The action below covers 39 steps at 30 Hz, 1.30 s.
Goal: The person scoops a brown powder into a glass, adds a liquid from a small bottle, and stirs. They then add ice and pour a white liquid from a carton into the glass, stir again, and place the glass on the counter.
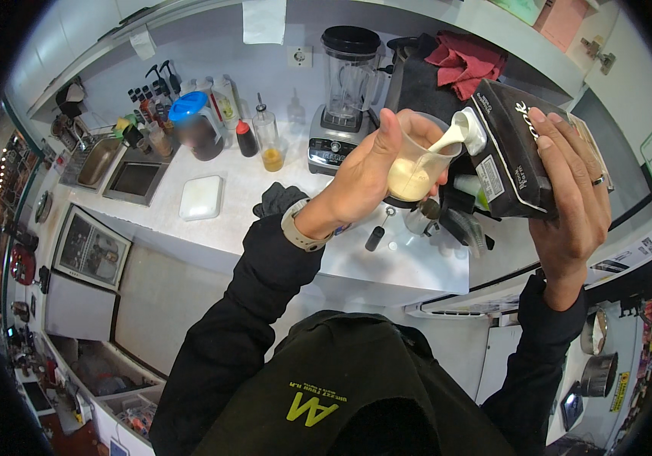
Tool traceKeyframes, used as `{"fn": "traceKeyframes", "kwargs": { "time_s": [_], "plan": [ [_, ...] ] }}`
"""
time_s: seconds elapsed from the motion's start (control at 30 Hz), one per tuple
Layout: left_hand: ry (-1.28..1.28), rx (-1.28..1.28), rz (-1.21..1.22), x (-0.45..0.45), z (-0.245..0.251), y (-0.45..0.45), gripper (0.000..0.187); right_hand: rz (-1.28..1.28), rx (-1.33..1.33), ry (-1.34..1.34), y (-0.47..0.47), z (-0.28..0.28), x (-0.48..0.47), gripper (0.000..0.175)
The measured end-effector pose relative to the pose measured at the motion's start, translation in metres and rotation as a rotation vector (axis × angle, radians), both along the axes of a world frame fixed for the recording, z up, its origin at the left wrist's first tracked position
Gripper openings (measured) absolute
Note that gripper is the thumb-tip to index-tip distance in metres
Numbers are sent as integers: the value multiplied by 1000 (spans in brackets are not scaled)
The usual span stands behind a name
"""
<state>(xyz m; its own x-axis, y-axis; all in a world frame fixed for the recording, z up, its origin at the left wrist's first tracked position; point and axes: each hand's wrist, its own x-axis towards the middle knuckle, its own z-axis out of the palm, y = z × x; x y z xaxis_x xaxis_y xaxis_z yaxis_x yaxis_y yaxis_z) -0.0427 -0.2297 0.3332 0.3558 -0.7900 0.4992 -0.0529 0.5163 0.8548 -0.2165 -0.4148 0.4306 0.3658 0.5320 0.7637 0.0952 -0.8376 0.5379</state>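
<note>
My left hand (371, 162) grips a clear plastic measuring cup (417, 165), its wrist wearing a beige watch. Pale yellow liquid fills the lower part of the cup. Tipped over its rim is a black milk carton (514, 154), which my right hand (574, 182) holds from the outer side. A stream of white liquid (447, 138) runs from the carton's white spout (468, 131) into the cup. Below the cup, a small handheld frother (376, 238) with a black handle lies on the white counter (348, 262). Beside it is a clear jug (420, 219), partly hidden by the cup.
A blender (351, 85) stands against the back wall, with red cloths (468, 62) to its right. Leftward are an oil bottle (269, 137), a red-capped bottle (246, 138), a blue-lidded tub (197, 125), a white scale (201, 197) and a sink (97, 162). A dark cloth (280, 199) lies near my left wrist.
</note>
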Motion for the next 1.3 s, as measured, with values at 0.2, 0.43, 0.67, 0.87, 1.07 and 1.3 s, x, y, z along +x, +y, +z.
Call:
{"fn": "traceKeyframes", "kwargs": {
  "time_s": [0.2, 0.43, 0.67, 0.87, 1.07, 1.3],
  "plan": [
    [-9, -8, 1, 1, -1, -3, 93, -15, -7, 0, 0, 0, -1, 41],
    [-22, -15, 13, 3, 0, -5, 95, 8, 317, 83, 2, -21, -6, 63],
    [-23, -59, 12, 5, -22, -5, 79, 83, 1122, 241, -9, -91, -4, 65],
    [-37, 32, 34, 18, -101, 21, 65, -49, 1649, 539, -69, -278, -11, 55],
    [-69, 307, 326, 2, -165, 57, 54, -395, 1757, 172, -45, -409, -9, 64],
    [21, 361, 414, -18, -193, 93, 58, -306, 2324, 1002, 8, -536, -59, 71]
  ]
}}
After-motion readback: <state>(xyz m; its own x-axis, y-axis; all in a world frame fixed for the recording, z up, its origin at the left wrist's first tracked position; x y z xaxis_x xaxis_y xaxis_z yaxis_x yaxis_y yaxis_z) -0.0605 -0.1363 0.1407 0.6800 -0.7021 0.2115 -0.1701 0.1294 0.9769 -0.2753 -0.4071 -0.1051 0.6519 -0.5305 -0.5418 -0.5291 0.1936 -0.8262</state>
